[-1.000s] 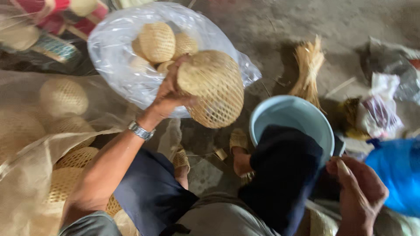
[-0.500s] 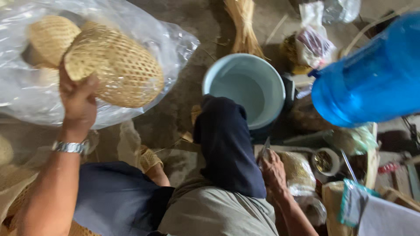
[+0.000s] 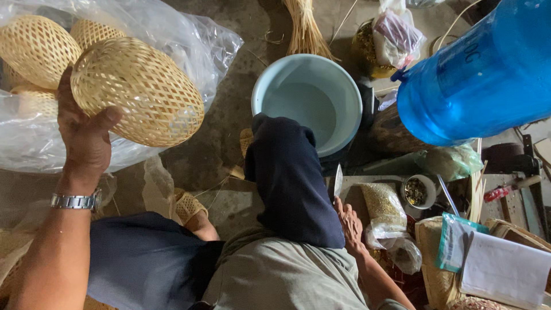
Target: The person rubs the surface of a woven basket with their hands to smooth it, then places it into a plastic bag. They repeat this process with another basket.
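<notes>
Up at the left, the left hand (image 3: 86, 138) is holding a woven basket (image 3: 138, 92) against the mouth of a clear bag (image 3: 189, 40); the thumb is pressing on the basket's near side, while the other fingers are hidden behind it. More baskets (image 3: 34, 49) of the same weave are lying inside the bag, just behind the held one. A metal watch (image 3: 74, 201) is sitting on that wrist. Low at the middle, the right hand (image 3: 349, 221) is resting beside the raised knee (image 3: 293, 178), its fingers loosely bent around the handle of a knife (image 3: 338, 181) whose blade is pointing up. A pale blue bowl (image 3: 307, 92) is standing on the floor just beyond the knee. A big blue jug (image 3: 482, 74) is filling the upper right. A bundle of straw (image 3: 307, 28) is lying past the bowl.
</notes>
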